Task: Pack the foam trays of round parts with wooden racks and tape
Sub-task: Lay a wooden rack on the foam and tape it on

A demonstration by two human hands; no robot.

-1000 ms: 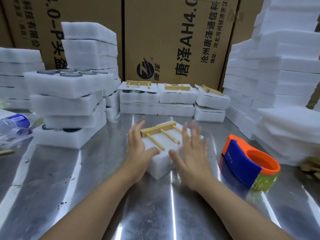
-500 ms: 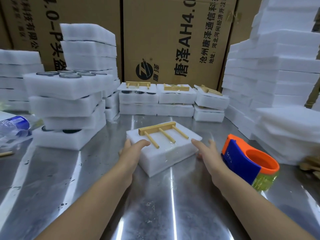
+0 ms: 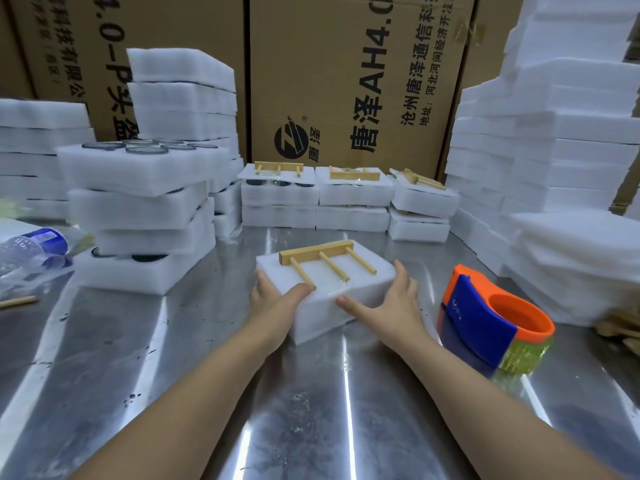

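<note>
- Clasping the pack (image 3: 343,292) from both sides, the left hand (image 3: 277,304) grasps its 8 o'clock corner, with the thumb over the top edge and the fingers down the side. The right hand (image 3: 389,304) grasps the 4 o'clock corner, thumb along the near face and fingers up the right side.
- The pack sits mid-table (image 3: 207,375), straight ahead of the person. The rack (image 3: 317,252) lies on top with its bar at 12 o'clock and its three pegs pointing toward 5 o'clock. A glossy film over the pegs looks like tape holding it down.
- On that evidence this pack is probably finished. The two-sided hold suits lifting or sliding soft foam without denting it or skewing the rack.
- The row (image 3: 349,194) at 12 o'clock of the pack, two layers high with racks on top, is the likely destination.
- The dispenser (image 3: 485,323) stands at 3 o'clock, near the right hand and handy for the next pack. The stack (image 3: 138,188) of trays with round parts waits at 10 o'clock.
- A second ago both hands were spread over the top by the rack. Half a second ago the left had dropped to its corner and the right was at the pack's right side, just short of the dispenser. Now the right has closed onto the foam. Pack and dispenser have hardly shifted.
</note>
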